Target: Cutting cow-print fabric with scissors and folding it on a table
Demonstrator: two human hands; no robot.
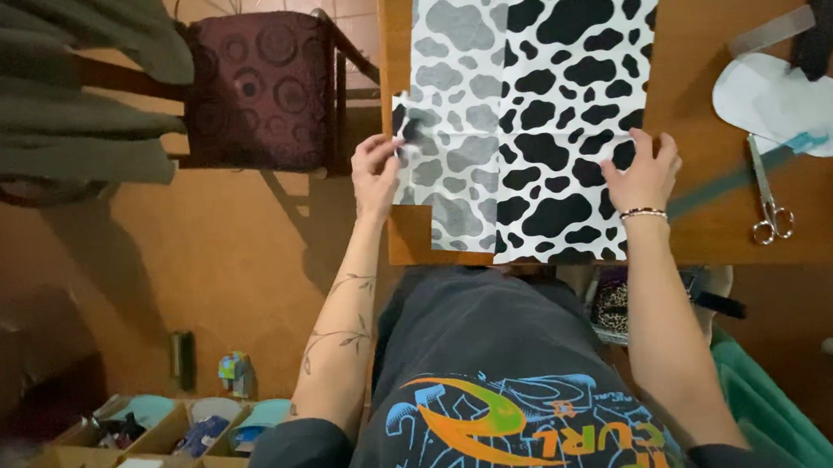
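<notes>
My dark shirt (498, 380) fills the near view. Beyond it, cow-print fabric (533, 117) lies across the wooden table (716, 240), left part folded pale side up. My left hand (376, 175) pinches the fabric's left edge. My right hand (643, 173) presses flat, fingers spread, on its right side. Scissors (766, 195) lie further right.

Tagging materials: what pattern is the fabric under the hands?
Cow print: black patches on white on the fabric, with its folded-over left part showing grey. Seen in the head view.
</notes>
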